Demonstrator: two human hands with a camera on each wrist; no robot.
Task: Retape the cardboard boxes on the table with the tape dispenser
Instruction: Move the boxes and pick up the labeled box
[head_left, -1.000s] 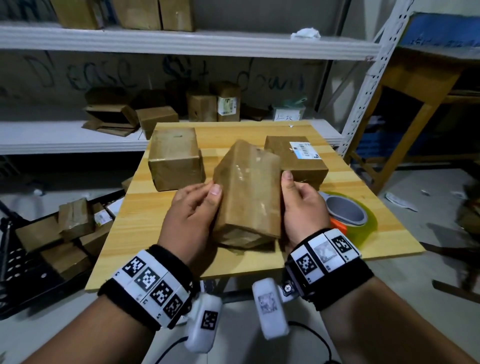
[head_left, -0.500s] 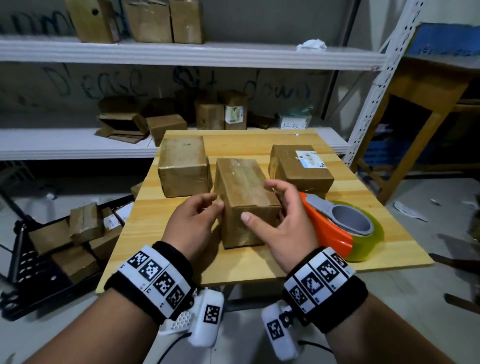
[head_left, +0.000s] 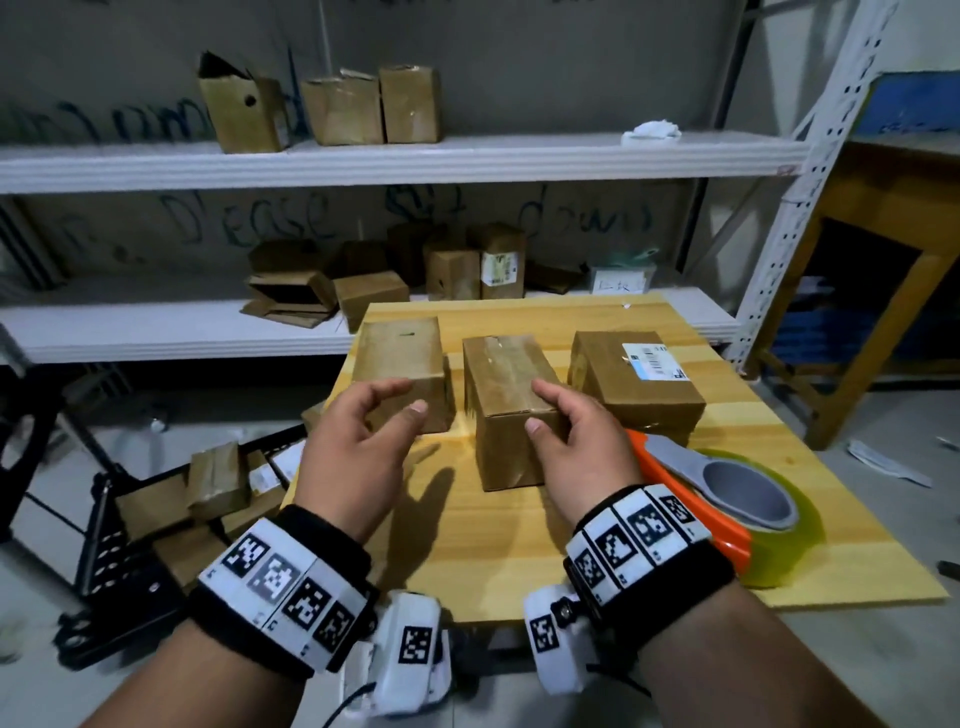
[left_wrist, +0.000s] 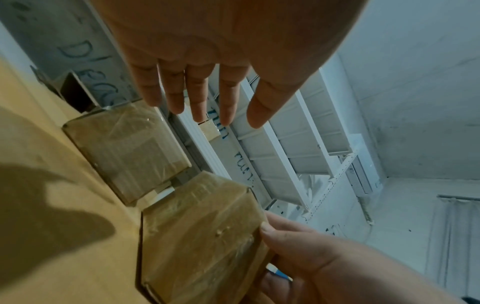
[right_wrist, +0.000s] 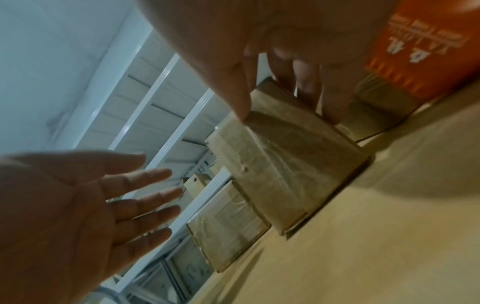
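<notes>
My wooden table (head_left: 524, 566) carries three cardboard boxes (head_left: 511, 410) in a row, with the tape dispenser (head_left: 727, 499) at my right.

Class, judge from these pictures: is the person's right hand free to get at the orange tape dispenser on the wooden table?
Probably yes. The right hand rests on the middle cardboard box, and the orange tape dispenser lies uncovered just right of that wrist.

Black wristbands (head_left: 280, 587) with square-coded white tags, white wrist cameras (head_left: 410, 649) beneath
</notes>
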